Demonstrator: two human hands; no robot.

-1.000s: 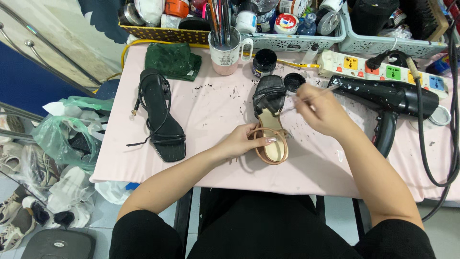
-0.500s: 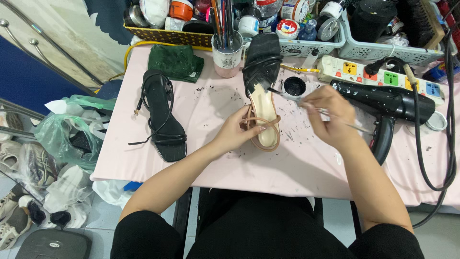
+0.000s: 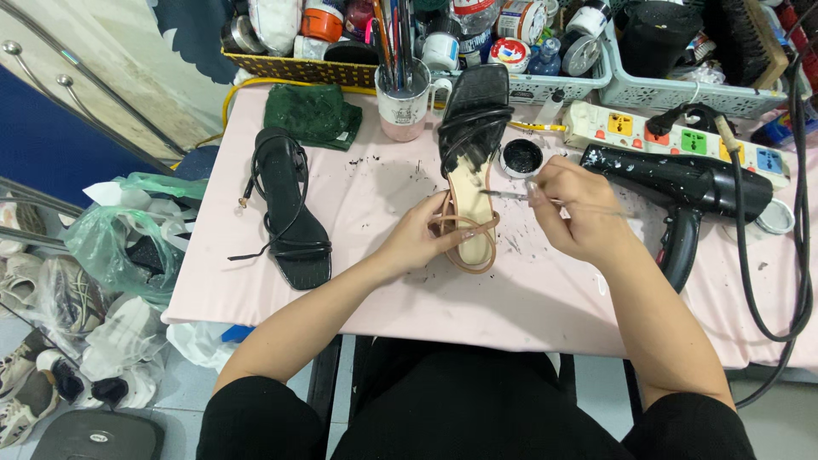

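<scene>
Down on the pink table (image 3: 528, 298), the left hand (image 3: 417, 243) had its fingers curled around the heel end of a strappy sandal (image 3: 470, 183), gripping it by the tan ankle straps and holding it toe-away on the tabletop. The sandal showed a tan insole at the back and glossy black straps across the front, its toe reaching up towards the white mug of brushes (image 3: 407, 102).

Over on the other side, the right hand (image 3: 571, 209) was pinched shut on a thin brush (image 3: 511, 195), fingertips pressed together around the handle, with the tip lying just over the tan insole. Right behind that hand sat a small round pot of black paint (image 3: 521, 157), open, just beside the sandal's right edge.

Well to the left lay the second sandal (image 3: 290, 213), all black, flat on the table and untouched, with a folded green cloth (image 3: 312, 114) above it. To the right, a black hair dryer (image 3: 682, 183) lay on its side near the right hand, its cord looping off the table edge, and a white power strip (image 3: 682, 132) ran along behind it. Baskets (image 3: 545, 85) crammed with jars and bottles lined the far edge. Black specks dotted the tabletop around the work. Plastic bags and shoes (image 3: 60, 307) were heaped on the floor at the left.
</scene>
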